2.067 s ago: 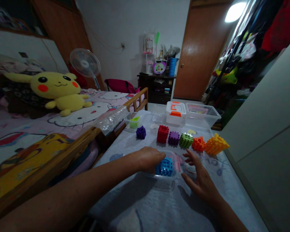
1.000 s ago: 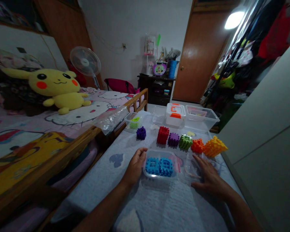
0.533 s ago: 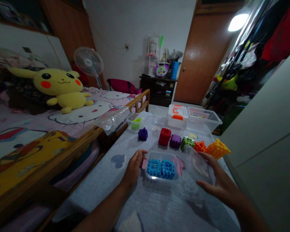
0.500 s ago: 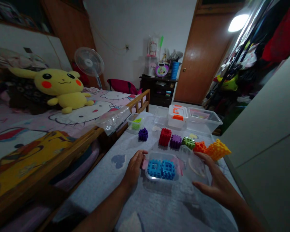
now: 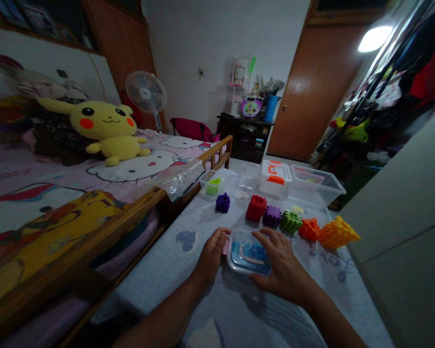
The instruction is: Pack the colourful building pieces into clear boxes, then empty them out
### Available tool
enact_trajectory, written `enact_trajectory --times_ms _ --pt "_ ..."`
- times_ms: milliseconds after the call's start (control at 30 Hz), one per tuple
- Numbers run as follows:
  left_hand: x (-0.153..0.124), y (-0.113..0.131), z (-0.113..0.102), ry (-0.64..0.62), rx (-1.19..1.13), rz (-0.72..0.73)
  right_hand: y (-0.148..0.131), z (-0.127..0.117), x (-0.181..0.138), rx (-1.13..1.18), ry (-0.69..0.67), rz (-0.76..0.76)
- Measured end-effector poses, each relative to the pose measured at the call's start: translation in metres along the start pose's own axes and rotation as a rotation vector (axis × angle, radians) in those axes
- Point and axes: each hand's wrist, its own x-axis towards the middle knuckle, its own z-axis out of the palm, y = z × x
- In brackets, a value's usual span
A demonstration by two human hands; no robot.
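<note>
A cloth-covered table (image 5: 203, 299) is seen beside a bed (image 5: 58, 203). A row of coloured blocks (image 5: 292, 221) is set out across it. Just in front of the row, a small clear box (image 5: 238, 267) is touched at its left wall by the left hand (image 5: 212, 251), whose fingers are loosely curled and closed on nothing. Its lid (image 5: 243, 252) is covered by the flat, spread right hand (image 5: 281, 266). Blue blocks (image 5: 256, 252) are seen inside.
</note>
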Motion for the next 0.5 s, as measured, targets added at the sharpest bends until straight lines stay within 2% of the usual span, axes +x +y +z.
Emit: enact_trajectory --times_ms 167,333,400,500 --pt "0.002 -0.002 0.000 -0.053 -0.060 -0.045 -0.002 0.002 0.000 0.021 -0.037 0.005" --pt "0.003 -0.007 -0.001 -0.071 -0.028 -0.018 0.006 0.005 -0.008 0.132 -0.045 0.019" --pt "0.003 -0.007 -0.002 -0.087 -0.013 -0.035 0.015 0.005 -0.013 0.219 0.004 0.075" --pt "0.002 -0.005 -0.004 -0.089 0.023 -0.061 0.029 0.005 -0.020 0.322 0.112 0.255"
